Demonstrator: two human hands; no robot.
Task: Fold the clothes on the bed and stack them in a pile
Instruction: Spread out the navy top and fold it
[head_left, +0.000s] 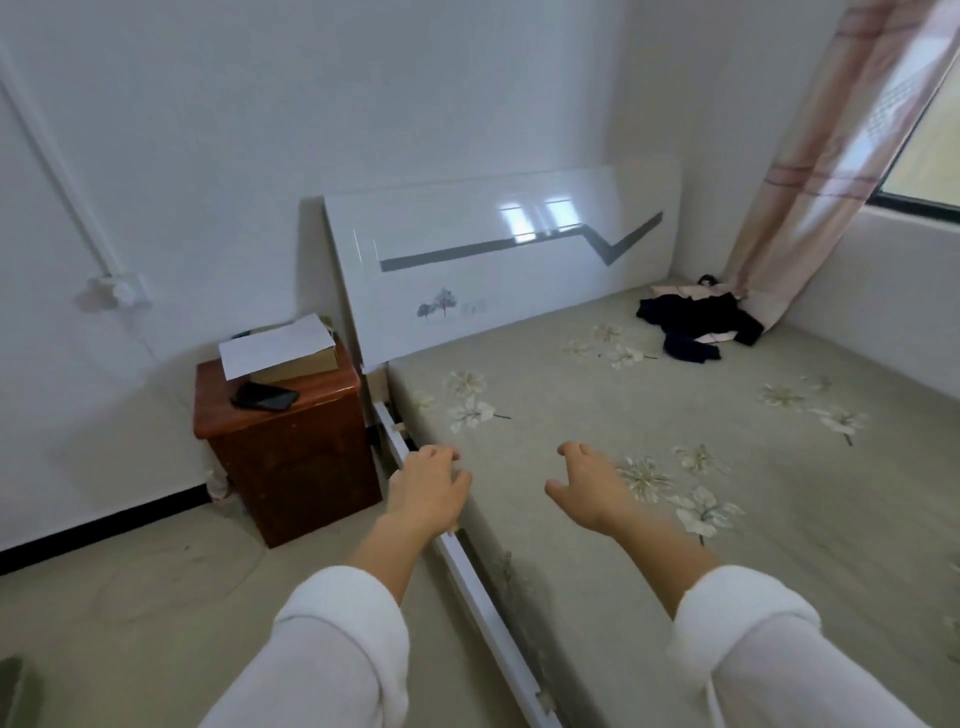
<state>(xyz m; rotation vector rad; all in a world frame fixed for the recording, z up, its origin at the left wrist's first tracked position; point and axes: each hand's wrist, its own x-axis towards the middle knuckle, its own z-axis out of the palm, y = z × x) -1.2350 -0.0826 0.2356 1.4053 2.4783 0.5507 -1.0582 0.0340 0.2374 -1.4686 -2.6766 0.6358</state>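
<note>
Bed (561, 384) fills the right half of the view, one, floral sheet; one white headboard (493, 249) at its far edge; one striped curtain (810, 171) hangs into the far right corner; one brown nightstand (291, 452) on the floor just beside the bed's far left corner. Clothes (696, 325): one loose heap in the bed's far right corner, near the headboard and touching the curtain hem; dark pieces over something pale pink, so at least two garments, exact count can't be told; no folded pile anywhere. Two hands, both empty; left hand (428, 491) over the bed's left edge rail, fingers loosely spread; right hand (589, 486) over the sheet just inside that edge, fingers relaxed and apart; contact with the bed unclear. Step, as a judgement: the very start, reaching in, nothing folded; heap is well apart from both hands, so next move calls for leaning or climbing across to that corner, pulling one garment free and laying it flat. On the nightstand: one white paper (275, 345) on a box, one dark phone (265, 399).
</note>
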